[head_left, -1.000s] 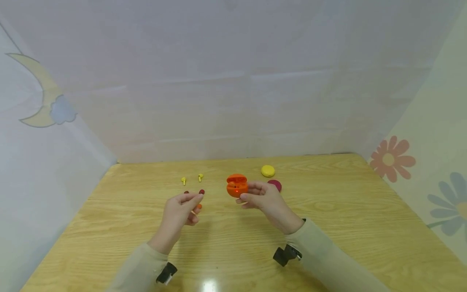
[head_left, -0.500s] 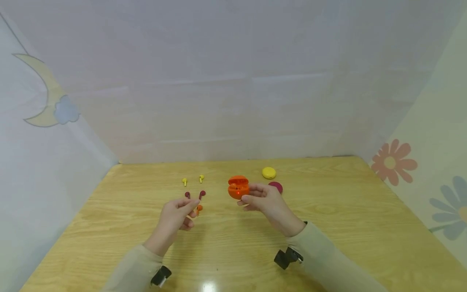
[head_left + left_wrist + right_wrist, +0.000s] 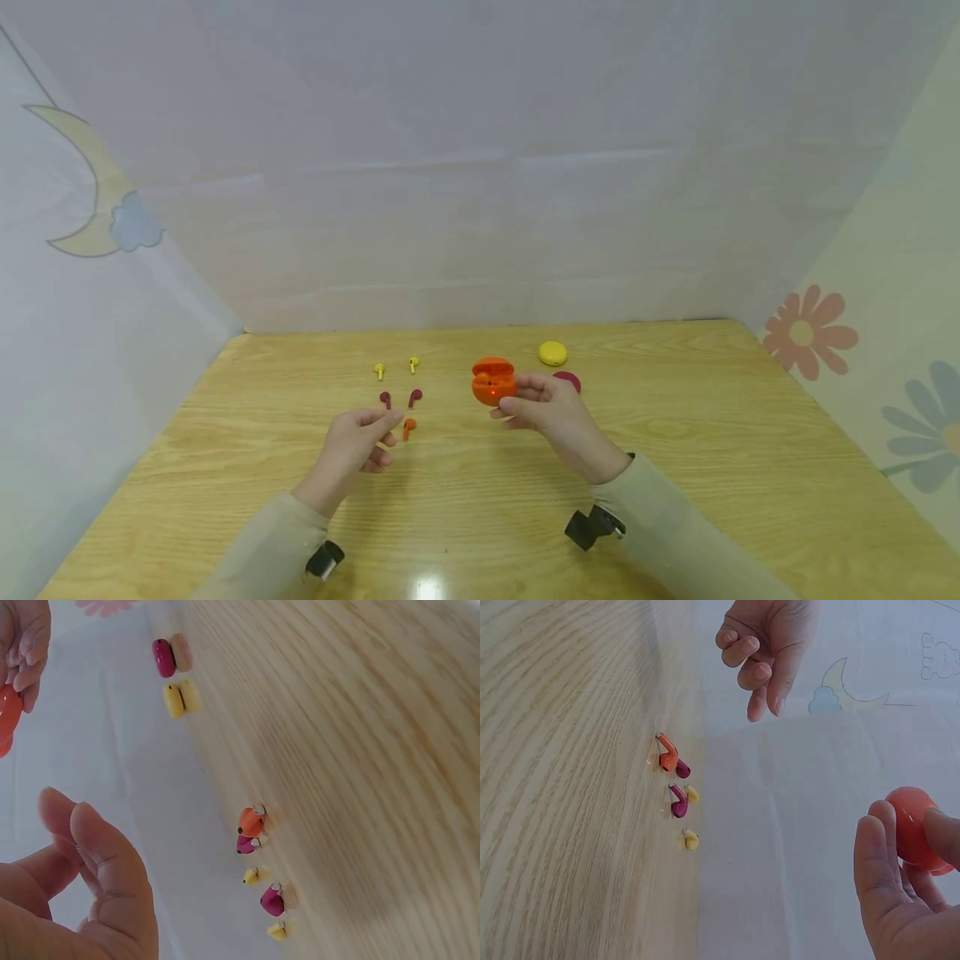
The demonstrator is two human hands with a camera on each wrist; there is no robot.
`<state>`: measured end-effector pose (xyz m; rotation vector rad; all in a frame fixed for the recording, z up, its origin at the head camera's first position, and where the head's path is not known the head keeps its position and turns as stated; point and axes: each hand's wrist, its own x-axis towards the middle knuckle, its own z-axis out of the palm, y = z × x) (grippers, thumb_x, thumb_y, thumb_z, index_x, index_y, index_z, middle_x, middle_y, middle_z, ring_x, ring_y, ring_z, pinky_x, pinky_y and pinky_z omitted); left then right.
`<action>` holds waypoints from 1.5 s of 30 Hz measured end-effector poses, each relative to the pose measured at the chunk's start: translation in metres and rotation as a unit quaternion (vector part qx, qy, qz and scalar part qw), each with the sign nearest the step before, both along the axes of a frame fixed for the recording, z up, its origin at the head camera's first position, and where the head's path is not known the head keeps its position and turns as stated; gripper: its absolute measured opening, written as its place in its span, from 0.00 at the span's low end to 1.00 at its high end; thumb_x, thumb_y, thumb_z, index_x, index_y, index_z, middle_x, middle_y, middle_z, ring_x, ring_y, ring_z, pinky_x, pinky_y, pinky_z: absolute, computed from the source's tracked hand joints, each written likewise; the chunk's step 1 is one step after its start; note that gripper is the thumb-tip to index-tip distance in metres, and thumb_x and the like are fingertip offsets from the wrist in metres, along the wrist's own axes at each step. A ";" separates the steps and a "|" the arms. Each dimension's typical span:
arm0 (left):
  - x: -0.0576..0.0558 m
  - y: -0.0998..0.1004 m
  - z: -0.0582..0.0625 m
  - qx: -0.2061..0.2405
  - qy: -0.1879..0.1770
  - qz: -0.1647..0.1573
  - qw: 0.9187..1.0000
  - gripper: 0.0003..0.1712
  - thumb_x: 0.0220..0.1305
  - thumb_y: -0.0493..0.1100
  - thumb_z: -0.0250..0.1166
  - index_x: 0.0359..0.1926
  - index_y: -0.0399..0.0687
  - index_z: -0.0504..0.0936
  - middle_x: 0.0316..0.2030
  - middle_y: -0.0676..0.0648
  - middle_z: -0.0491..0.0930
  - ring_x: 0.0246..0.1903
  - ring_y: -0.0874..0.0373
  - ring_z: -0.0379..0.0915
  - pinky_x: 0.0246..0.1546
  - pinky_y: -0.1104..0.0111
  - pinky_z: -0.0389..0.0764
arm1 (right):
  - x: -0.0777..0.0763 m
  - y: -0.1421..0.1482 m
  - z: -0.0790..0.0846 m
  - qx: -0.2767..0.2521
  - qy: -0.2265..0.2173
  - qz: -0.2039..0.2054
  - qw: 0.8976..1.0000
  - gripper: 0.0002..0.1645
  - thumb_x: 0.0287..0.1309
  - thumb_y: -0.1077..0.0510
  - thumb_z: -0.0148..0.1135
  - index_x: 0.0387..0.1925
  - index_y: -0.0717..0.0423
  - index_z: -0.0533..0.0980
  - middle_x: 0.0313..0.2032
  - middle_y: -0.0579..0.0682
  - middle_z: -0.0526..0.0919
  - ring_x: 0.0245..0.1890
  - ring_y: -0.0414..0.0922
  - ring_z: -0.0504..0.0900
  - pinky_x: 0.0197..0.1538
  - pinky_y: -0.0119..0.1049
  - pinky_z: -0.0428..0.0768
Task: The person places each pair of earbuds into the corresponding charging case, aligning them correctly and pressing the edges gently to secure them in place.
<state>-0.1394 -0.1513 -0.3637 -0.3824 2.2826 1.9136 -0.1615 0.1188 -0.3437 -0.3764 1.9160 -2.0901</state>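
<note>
One orange case [image 3: 493, 395] hangs in right fingers [image 3: 532, 381], apart from table edges [image 3: 480, 332].

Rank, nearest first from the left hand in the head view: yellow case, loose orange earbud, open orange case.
1. Loose orange earbud: on the table, right of the left hand.
2. Open orange case: in the right hand.
3. Yellow case: farther back, on the table.

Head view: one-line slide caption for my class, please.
Right hand holding an open orange case, left hand empty, five loose earbuds on the table.
</note>
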 end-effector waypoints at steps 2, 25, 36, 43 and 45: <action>-0.001 -0.001 -0.001 0.001 -0.003 -0.002 1.000 0.21 0.69 0.44 0.62 0.53 0.30 0.76 0.22 0.50 0.75 0.13 0.64 0.71 0.19 0.73 0.75 | 0.000 0.000 0.000 0.000 -0.003 -0.002 1.000 0.24 0.65 0.67 0.59 0.58 0.76 0.67 0.47 0.62 0.82 0.39 0.48 0.85 0.50 0.45 0.80; -0.011 -0.007 -0.022 -0.007 -0.053 -0.027 0.998 0.20 0.71 0.43 0.59 0.53 0.29 0.77 0.27 0.45 0.79 0.15 0.64 0.70 0.19 0.74 0.73 | 0.001 0.002 -0.001 0.003 -0.004 -0.003 1.000 0.24 0.65 0.66 0.59 0.58 0.75 0.67 0.48 0.62 0.81 0.40 0.48 0.85 0.50 0.43 0.81; -0.018 -0.003 -0.027 -0.013 -0.077 -0.027 0.997 0.11 0.68 0.40 0.61 0.43 0.33 0.80 0.22 0.49 0.75 0.14 0.63 0.69 0.17 0.73 0.73 | 0.000 0.002 -0.001 0.004 -0.008 -0.004 1.000 0.24 0.65 0.66 0.59 0.59 0.75 0.67 0.49 0.63 0.81 0.39 0.47 0.85 0.50 0.44 0.80; -0.021 0.000 -0.032 -0.022 -0.087 -0.026 0.996 0.10 0.67 0.40 0.63 0.38 0.34 0.79 0.20 0.51 0.75 0.14 0.63 0.71 0.16 0.74 0.74 | 0.001 0.003 -0.001 0.003 -0.007 -0.003 1.000 0.24 0.65 0.66 0.59 0.58 0.75 0.67 0.49 0.62 0.81 0.39 0.47 0.85 0.49 0.42 0.81; -0.022 0.001 -0.033 -0.024 -0.089 -0.024 0.995 0.09 0.67 0.40 0.62 0.37 0.35 0.79 0.20 0.51 0.75 0.14 0.63 0.71 0.16 0.74 0.74 | 0.001 0.003 -0.002 0.002 -0.007 -0.002 1.000 0.24 0.65 0.66 0.59 0.58 0.75 0.67 0.49 0.62 0.81 0.39 0.48 0.85 0.49 0.41 0.81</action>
